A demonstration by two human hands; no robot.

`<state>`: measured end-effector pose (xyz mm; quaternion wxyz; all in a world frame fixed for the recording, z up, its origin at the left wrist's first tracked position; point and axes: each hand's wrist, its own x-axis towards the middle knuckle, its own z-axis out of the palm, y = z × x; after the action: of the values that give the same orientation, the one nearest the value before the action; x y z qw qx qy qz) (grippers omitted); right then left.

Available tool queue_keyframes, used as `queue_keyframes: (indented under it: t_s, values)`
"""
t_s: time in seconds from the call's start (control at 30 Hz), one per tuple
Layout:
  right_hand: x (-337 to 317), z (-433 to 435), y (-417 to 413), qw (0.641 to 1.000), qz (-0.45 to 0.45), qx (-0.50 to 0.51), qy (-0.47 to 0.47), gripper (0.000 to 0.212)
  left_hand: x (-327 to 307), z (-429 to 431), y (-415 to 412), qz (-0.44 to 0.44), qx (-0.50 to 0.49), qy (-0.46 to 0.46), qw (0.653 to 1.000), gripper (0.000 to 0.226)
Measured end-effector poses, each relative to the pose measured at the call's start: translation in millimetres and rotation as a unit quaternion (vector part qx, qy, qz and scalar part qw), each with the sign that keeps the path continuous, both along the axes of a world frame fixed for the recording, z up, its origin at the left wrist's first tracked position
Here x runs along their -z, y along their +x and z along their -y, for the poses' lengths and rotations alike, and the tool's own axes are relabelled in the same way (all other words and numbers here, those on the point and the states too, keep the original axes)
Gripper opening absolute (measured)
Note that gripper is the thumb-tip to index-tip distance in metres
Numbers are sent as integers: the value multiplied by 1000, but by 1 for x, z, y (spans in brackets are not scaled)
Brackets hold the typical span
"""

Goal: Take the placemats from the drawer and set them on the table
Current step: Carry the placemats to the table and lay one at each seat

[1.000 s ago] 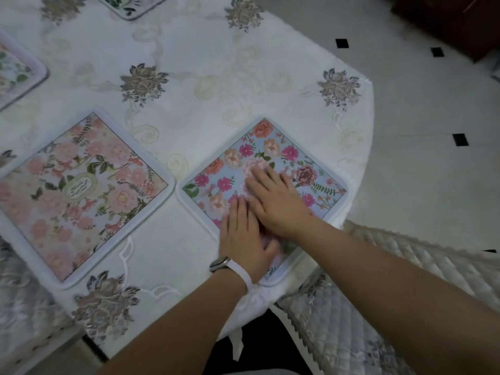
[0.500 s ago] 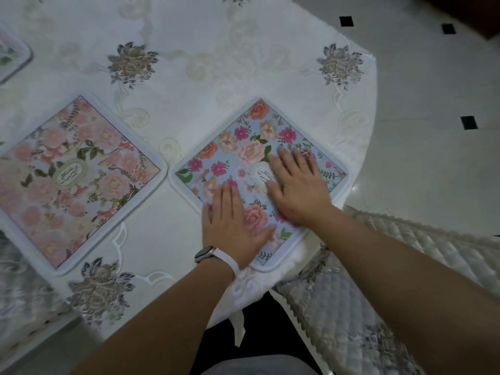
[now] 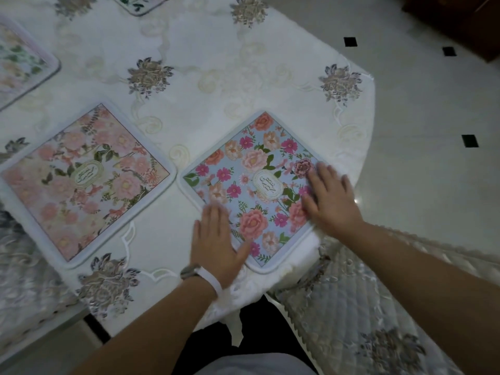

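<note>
A blue floral placemat [image 3: 251,169] lies flat, turned like a diamond, near the table's front edge. My left hand [image 3: 216,239] presses its lower left edge with flat fingers. My right hand [image 3: 330,196] lies flat on its right corner. A pink floral placemat [image 3: 84,182] lies to the left of it. Two more placemats show partly: one at the far left [image 3: 21,63], one at the top edge [image 3: 138,4]. The table [image 3: 216,77] wears a white embroidered cloth.
Quilted chair cushions stand at the lower right [image 3: 365,307] and the lower left [image 3: 24,280]. The tiled floor [image 3: 433,131] with small black squares lies to the right of the table's rounded edge. Dark wooden furniture [image 3: 460,17] is at the top right.
Both hands have slid apart from the blue placemat's middle: the left toward its lower left edge, the right toward its right corner. The oval label at the mat's centre now shows.
</note>
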<state>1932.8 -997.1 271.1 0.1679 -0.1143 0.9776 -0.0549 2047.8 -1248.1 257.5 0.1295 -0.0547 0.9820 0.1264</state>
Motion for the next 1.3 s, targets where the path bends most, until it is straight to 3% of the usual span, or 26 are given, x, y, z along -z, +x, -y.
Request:
queue_keyframes:
  t_s: [0.07, 0.17, 0.37, 0.67, 0.9, 1.0, 1.13, 1.3]
  values:
    - [0, 24, 18, 998, 2, -58, -7, 64, 4, -30, 14, 10, 68, 10, 998, 96]
    - [9, 52, 40, 991, -10, -127, -28, 61, 7, -55, 12, 13, 85, 11, 996, 100]
    - [23, 41, 44, 984, -59, -162, -49, 55, 11, -59, 6, 15, 107, -18, 994, 98]
    - [23, -24, 14, 1000, -20, -16, 6, 61, 10, -47, 12, 12, 76, -26, 997, 100]
    - [-2, -48, 29, 993, 2, 119, 3, 65, 0, 16, 22, 18, 75, -19, 997, 93]
    - [-21, -40, 57, 990, -40, 134, 0, 57, -10, 50, 23, -10, 74, 6, 997, 80]
    - [-38, -20, 93, 989, -16, 148, -5, 57, -27, 79, 33, -39, 75, 54, 995, 70]
    - [-73, 21, 125, 991, -34, 129, -12, 57, -59, 101, 56, -17, 106, 89, 990, 78]
